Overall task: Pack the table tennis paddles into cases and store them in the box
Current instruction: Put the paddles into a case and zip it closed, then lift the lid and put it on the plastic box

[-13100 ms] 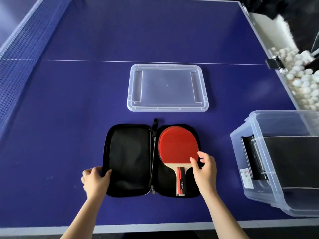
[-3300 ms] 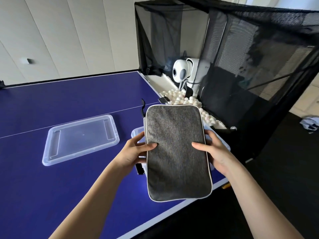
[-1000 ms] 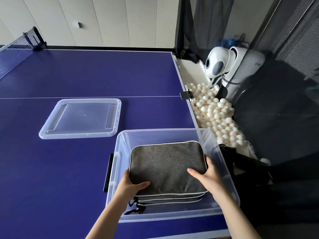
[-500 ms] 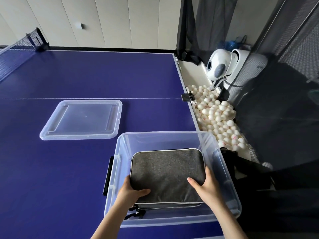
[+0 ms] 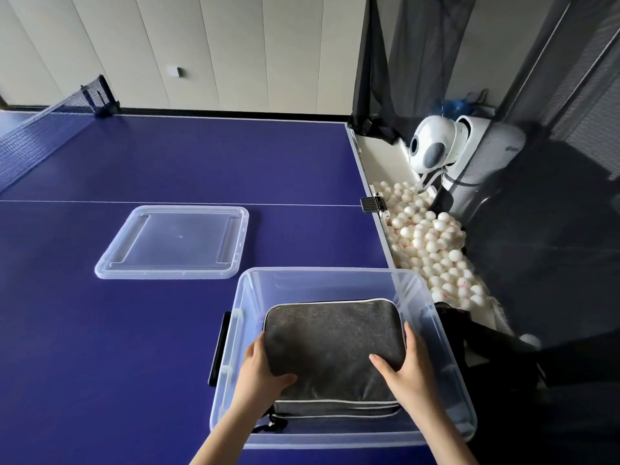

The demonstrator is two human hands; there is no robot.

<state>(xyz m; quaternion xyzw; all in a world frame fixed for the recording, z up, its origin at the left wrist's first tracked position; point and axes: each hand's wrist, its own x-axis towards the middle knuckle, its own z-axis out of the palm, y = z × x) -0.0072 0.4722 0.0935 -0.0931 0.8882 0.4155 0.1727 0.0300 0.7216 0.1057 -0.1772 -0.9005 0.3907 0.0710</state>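
Note:
A grey zipped paddle case [image 5: 332, 337] with white piping lies flat inside the clear plastic box [image 5: 241, 317] at the near right corner of the blue table, stacked on other grey cases whose edges show beneath it. My left hand [image 5: 260, 372] grips its near left corner, thumb on top. My right hand [image 5: 407, 365] holds its right edge, thumb lying across the top. No paddle is visible.
The box's clear lid [image 5: 174, 243] lies on the blue table [image 5: 100, 347] to the far left of the box. A tray of white balls [image 5: 432, 243] and a white ball machine [image 5: 432, 149] stand off the table's right edge. The net [image 5: 37, 132] runs at far left.
The case has sunk lower into the box and now sits flat on the stack. Both hands stayed on its near corners and moved down with it.

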